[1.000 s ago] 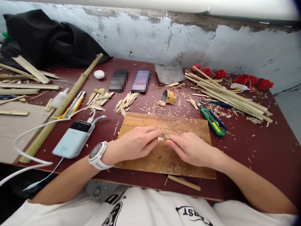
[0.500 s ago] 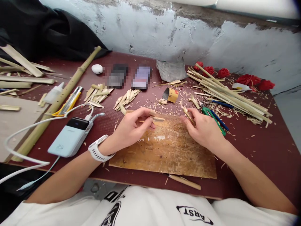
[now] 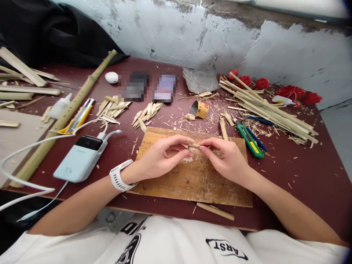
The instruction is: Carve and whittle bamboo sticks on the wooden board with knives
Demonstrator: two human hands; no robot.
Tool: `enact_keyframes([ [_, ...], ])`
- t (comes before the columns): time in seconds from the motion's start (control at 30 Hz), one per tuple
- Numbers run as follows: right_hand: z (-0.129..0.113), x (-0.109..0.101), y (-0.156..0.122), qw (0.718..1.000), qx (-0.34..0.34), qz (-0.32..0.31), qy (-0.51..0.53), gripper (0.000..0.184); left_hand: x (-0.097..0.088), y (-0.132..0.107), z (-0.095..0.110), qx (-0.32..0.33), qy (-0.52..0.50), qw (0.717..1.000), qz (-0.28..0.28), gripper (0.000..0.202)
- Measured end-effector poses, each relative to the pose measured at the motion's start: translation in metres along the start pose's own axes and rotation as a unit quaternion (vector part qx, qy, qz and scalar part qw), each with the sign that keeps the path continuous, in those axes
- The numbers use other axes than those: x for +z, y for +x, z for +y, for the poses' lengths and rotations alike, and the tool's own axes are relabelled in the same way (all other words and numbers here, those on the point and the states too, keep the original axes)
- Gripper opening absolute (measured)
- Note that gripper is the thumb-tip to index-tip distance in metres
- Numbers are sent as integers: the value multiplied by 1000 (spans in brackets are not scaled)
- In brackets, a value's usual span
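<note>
Over a scuffed wooden board (image 3: 192,183), my left hand (image 3: 162,156) and my right hand (image 3: 225,157) meet fingertip to fingertip. Both pinch the same small pale bamboo sliver (image 3: 194,146), one end each. My left wrist carries a white watch (image 3: 118,176). A short bamboo stick (image 3: 223,129) lies at the board's far edge, just beyond my right hand.
A green utility knife (image 3: 249,141) and blue pen lie right of the board, beside long bamboo strips (image 3: 269,110) and red flowers (image 3: 291,91). Left are a power bank (image 3: 79,157) with white cables, a yellow cutter (image 3: 78,119), a bamboo pole (image 3: 68,113) and cut bamboo pieces (image 3: 145,115). Another stick (image 3: 216,211) lies near the front edge.
My hands drew apart, the right one reaching toward the green knife with a stick, which now lies at the board's edge. Both hands have come back together on the small sliver.
</note>
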State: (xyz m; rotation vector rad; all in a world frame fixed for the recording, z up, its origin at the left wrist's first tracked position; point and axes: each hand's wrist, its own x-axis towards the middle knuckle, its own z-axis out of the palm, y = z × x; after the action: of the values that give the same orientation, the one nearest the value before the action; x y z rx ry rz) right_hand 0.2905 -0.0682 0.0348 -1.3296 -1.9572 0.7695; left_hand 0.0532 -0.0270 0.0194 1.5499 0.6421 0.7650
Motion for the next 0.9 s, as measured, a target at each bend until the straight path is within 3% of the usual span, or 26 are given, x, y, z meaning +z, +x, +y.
enact_keyframes([
  [0.1,-3,-3,1,999,21,-6,25,14,-1,1,-2,47,49,998,3,28],
  [0.23,-7,-3,2,997,50,-3,53,15,-3,2,-3,118,158,980,6,19],
  [0.4,-7,-3,0,1000,7,14,26,13,-4,3,-1,181,244,952,27,12],
  [0.5,-6,-3,-2,1000,-10,14,2,15,-4,4,1,192,241,950,41,10],
  [0.7,-2,-7,-3,995,-64,-66,-43,28,-6,3,1,188,235,953,12,12],
  [0.9,2,-4,-3,981,-178,-13,-76,24,-4,1,1,158,203,966,11,10],
])
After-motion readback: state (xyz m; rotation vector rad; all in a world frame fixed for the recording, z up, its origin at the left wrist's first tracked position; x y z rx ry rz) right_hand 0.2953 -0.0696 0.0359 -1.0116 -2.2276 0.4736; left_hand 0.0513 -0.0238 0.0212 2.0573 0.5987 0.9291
